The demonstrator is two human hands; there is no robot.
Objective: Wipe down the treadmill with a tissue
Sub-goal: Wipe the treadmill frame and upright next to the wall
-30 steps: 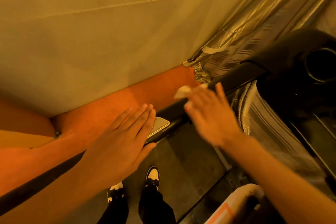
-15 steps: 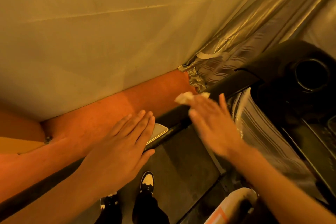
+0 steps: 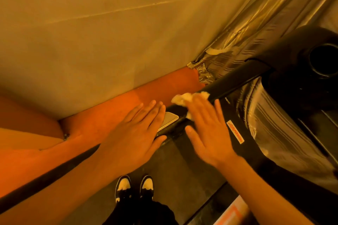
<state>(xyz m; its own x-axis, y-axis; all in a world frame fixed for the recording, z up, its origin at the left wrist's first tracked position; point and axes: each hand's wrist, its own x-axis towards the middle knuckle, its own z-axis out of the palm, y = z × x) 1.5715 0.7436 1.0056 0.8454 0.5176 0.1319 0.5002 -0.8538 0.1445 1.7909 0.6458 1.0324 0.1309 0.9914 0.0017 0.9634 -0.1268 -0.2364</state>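
**gymrat_22:** So where's the tissue [image 3: 182, 98] compared to the hands?

**belt_n_braces:** It's under the right hand [image 3: 210, 130], pinned flat against the black handrail [image 3: 236, 81] on the left side of the treadmill [image 3: 292, 86]. Most of it pokes out past the fingertips toward the wall [image 3: 109, 33], and a smaller scrap shows between thumb and index finger. The fingers are straight and spread. No curling round it, the hand is just pressing down.

**gymrat_22:** And the other hand?

**belt_n_braces:** The left hand [image 3: 135, 133] is just beside it on the same rail, lying flat with the fingers straight and together. It's not gripping anything. Its fingertips cover part of a silver pad [image 3: 170, 119] set into the rail. The tissue is just past that pad and isn't touching the left hand.

**gymrat_22:** What does the tissue look like?

**belt_n_braces:** Pale, crumpled, and bunched into a lumpy wad. The edges are a bit blurry, so I can't tell you much more. There's also a red-and-white sticker [image 3: 235, 134] on the frame by the right hand, and the person's black-and-white shoes [image 3: 135, 186] are down on the belt [image 3: 175, 166].
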